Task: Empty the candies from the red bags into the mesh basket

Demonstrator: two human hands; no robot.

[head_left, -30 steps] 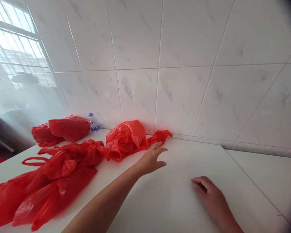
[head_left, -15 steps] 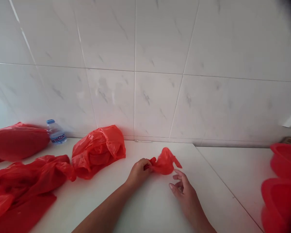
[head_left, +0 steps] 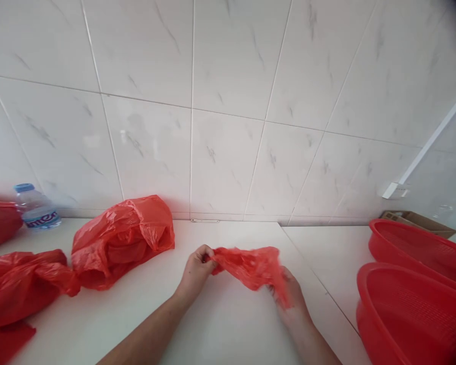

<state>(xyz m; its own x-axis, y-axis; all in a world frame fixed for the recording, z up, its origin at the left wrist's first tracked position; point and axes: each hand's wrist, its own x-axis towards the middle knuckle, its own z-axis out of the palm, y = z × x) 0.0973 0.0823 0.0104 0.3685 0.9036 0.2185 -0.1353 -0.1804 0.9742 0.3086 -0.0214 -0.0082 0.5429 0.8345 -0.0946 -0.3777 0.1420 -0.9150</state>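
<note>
A small crumpled red plastic bag (head_left: 251,266) is stretched between both my hands just above the white counter (head_left: 228,324). My left hand (head_left: 195,271) pinches its left end with closed fingers. My right hand (head_left: 291,299) grips its right end, partly hidden under the plastic. A puffed red plastic bag (head_left: 123,241) lies to the left of my left hand, near the tiled wall.
More red bags (head_left: 17,291) lie at the far left, with a small water bottle (head_left: 36,210) against the wall. Two red mesh baskets (head_left: 414,309) stand at the right, a cardboard box (head_left: 418,220) behind them. A counter seam runs right of my hands.
My left hand reached for a small red bag by the wall, picked it up and drew it toward me. My right hand has now taken its other end. The view turned right.
</note>
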